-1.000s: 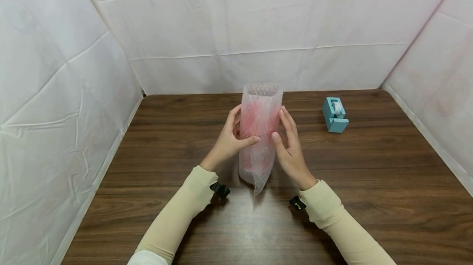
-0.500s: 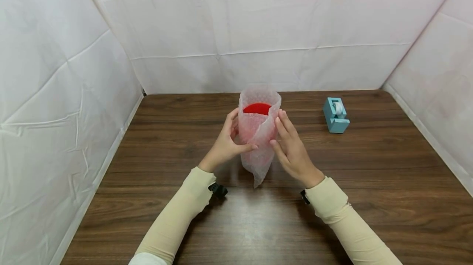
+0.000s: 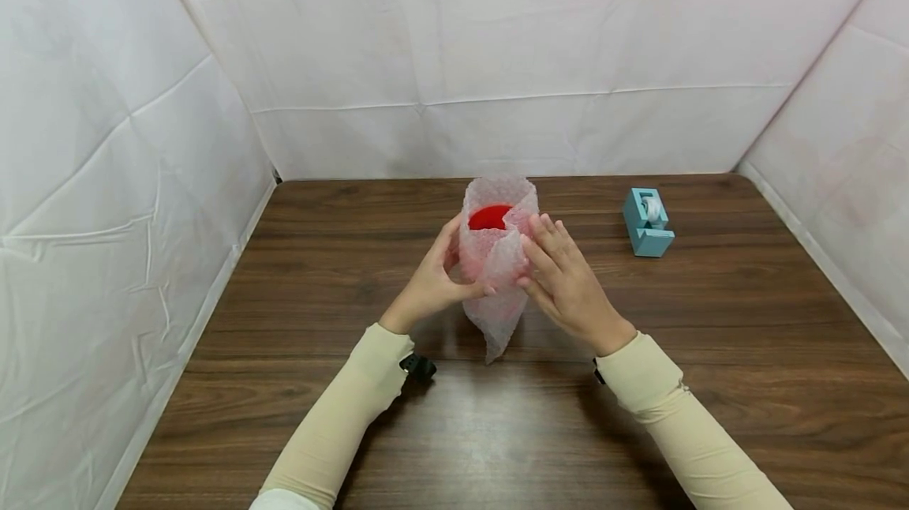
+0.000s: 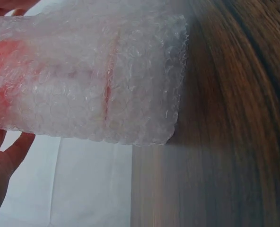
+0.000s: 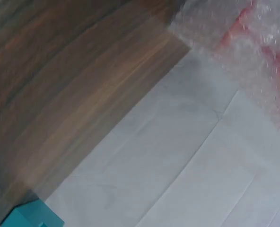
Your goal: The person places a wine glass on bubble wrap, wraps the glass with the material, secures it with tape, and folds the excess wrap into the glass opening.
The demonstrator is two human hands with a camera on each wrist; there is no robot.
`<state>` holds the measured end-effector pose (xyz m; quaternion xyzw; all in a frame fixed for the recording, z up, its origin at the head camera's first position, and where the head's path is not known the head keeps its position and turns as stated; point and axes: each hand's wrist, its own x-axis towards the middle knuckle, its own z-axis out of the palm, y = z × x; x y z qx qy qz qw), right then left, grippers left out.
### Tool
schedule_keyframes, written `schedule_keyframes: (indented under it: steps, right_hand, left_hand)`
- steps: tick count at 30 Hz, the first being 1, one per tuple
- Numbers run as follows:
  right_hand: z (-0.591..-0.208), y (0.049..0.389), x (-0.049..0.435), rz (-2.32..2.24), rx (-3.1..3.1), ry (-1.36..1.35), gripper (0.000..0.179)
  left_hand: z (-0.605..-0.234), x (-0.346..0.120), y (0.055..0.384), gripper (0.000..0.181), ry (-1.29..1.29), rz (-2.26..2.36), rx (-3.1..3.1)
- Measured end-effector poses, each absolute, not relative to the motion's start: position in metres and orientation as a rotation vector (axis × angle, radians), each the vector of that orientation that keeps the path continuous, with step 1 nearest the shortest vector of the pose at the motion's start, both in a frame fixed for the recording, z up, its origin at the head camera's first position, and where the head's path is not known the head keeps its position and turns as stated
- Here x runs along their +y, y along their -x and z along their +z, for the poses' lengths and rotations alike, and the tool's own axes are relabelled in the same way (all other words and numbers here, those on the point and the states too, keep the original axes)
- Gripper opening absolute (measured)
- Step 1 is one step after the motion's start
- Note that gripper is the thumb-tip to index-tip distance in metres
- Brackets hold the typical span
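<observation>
A red object with a rounded top (image 3: 488, 217) stands on the table inside a sleeve of bubble wrap (image 3: 501, 309), whose pointed loose corner hangs down at the front. My left hand (image 3: 429, 281) grips the wrapped object from the left, thumb across its front. On the right side, my right hand (image 3: 571, 289) touches the wrap near its top with straight fingers. Close up in the left wrist view, the bubble wrap (image 4: 83, 85) shows red through it. What the red object is, the wrap hides.
A light blue tape dispenser (image 3: 649, 224) with a roll of clear tape stands at the back right of the brown wooden table (image 3: 298, 297). White sheets (image 3: 511, 44) hang behind the table and along both sides.
The bubble wrap's top has tilted toward me and lowered, so the red top now shows. My right hand has moved over the wrap's upper right edge, which folds inward. My left hand has barely moved.
</observation>
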<state>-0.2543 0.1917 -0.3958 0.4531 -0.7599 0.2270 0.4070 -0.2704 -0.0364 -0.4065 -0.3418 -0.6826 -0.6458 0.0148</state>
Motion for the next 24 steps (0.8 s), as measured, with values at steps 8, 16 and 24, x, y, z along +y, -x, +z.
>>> schedule_keyframes:
  steps: [8,16,24]
  right_hand:
    - [-0.384,0.256,0.197,0.551,-1.961,-1.252,0.044]
    - [-0.368,0.258,0.2,0.528,-1.974,-1.37,0.036]
    - [-0.359,0.258,0.207,0.424,-2.109,-1.458,0.037]
  left_hand:
    - [-0.409,-0.039,0.269,0.101,1.083,-1.981,-2.132]
    - [-0.413,-0.04,0.269,0.099,1.072,-1.989,-2.153]
    - [-0.416,-0.038,0.268,0.096,1.025,-2.0,-2.201]
